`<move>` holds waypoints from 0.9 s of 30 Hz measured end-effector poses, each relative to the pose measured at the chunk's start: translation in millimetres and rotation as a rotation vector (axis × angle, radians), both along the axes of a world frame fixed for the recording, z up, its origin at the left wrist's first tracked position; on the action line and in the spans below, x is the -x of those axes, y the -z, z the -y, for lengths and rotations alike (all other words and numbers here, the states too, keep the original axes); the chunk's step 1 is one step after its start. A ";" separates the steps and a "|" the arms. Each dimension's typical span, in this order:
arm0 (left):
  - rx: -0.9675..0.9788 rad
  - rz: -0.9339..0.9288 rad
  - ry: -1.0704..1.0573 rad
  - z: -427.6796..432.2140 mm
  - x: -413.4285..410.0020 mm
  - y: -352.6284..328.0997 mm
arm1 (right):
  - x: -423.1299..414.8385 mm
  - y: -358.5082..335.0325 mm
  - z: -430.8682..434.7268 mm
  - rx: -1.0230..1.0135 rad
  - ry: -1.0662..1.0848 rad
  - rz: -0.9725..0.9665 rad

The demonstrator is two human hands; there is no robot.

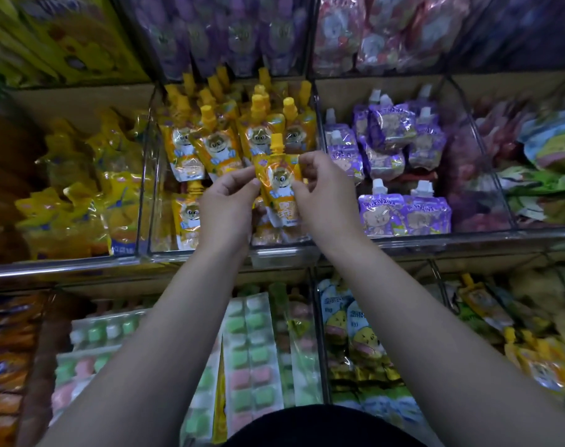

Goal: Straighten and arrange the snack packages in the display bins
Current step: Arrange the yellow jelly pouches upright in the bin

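Note:
An orange spouted jelly pouch [279,185] with a cartoon animal stands upright between my two hands, over the front of the clear middle bin [152,221]. My left hand [226,204] pinches its left edge. My right hand [323,191] pinches its right edge. Behind it, several more orange pouches [216,140] stand leaning in the same bin, yellow caps up. One orange pouch [186,217] lies at the bin's front left.
Purple spouted pouches [390,156] fill the bin to the right, and yellow packets [81,195] the bin to the left. A metal rail [81,266] runs along the shelf front. Below sit pastel candy strips [252,356] and pear-print pouches [355,333].

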State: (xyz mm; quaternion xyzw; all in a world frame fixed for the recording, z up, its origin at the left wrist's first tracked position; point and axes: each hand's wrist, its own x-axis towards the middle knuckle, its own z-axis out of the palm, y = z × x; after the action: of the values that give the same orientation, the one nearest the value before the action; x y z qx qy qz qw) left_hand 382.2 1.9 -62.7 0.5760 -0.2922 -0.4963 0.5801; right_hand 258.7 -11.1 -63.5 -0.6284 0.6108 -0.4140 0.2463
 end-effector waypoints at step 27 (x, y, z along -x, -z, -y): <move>-0.257 0.512 0.485 9.2 -2.0 4.9 | 6.5 -3.9 -0.8 -0.147 -0.383 -0.695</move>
State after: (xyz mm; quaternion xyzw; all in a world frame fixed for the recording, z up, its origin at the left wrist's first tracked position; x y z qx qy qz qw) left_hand 384.2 -7.4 -67.6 0.6637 -0.4910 -0.4917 0.2768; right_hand 252.3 -10.3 -59.6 -0.8141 0.5575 -0.0789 0.1421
